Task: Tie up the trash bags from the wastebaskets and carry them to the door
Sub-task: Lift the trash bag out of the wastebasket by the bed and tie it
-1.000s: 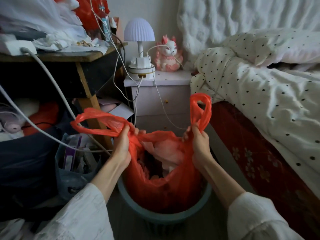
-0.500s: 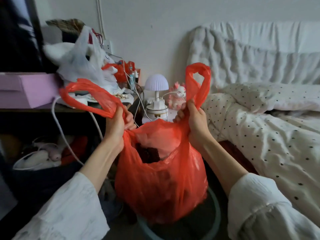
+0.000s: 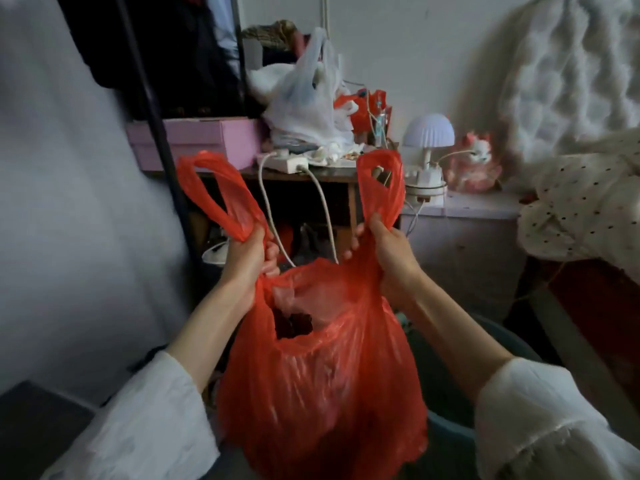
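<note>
Two hands are holding a red trash bag up by its handles.
The left hand (image 3: 247, 261) and right hand (image 3: 391, 258) are each gripping a handle loop of the trash bag (image 3: 322, 382), which is hanging beside the wastebasket (image 3: 446, 434), before a cluttered bench (image 3: 332, 174).

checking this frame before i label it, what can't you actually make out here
Head view only:
- Contents of the red trash bag: only a dark clump shows through its mouth; the plastic hides the rest.
- Wastebasket: mostly behind the bag and the right forearm.
- Left hand and right hand: fingertips are wrapped in the handles.
- Shelf under the desk: too dark and blurred.
- The door: not in view.
</note>
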### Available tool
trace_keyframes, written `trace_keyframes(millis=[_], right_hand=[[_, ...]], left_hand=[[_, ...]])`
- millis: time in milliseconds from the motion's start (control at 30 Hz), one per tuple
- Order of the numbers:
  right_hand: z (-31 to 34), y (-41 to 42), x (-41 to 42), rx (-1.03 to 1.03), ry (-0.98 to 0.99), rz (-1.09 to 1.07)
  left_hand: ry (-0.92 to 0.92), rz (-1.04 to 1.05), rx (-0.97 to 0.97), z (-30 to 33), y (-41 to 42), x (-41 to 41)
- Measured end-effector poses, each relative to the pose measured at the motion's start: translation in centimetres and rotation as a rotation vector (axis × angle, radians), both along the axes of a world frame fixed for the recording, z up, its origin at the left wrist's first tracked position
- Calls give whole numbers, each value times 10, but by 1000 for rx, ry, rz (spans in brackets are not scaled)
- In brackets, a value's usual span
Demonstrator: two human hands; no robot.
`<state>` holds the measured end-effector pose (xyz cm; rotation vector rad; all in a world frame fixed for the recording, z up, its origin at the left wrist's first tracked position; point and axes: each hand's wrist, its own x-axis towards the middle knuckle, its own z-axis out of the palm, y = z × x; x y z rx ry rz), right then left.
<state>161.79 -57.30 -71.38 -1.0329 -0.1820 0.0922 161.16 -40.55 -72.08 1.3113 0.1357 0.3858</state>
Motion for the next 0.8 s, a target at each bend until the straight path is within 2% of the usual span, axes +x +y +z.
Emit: trace_keyframes(millis=[133,267,367,467,600,700,800], right_hand=[[-55,17,-5,-117,70,-3],[-128,21,-12,-254,167,-20],[-181,23,-21,-370,238,-56],[-219,23,-29,-469,222,-69],[-250,23,-31,-628,167,-68],[-262,26,-22,-740,149,-174],[-271,32,-11,-781,173,-180]], left_hand=[[196,5,28,-49,6,-4],[378,48,33,-125,7,-15],[497,59,109,-183,10,-27],[577,93,160,-227,10,-37],[586,114,102,-258,9,-38],[539,78,109,-258,14,-27],[480,54,-117,-260,21,-19]])
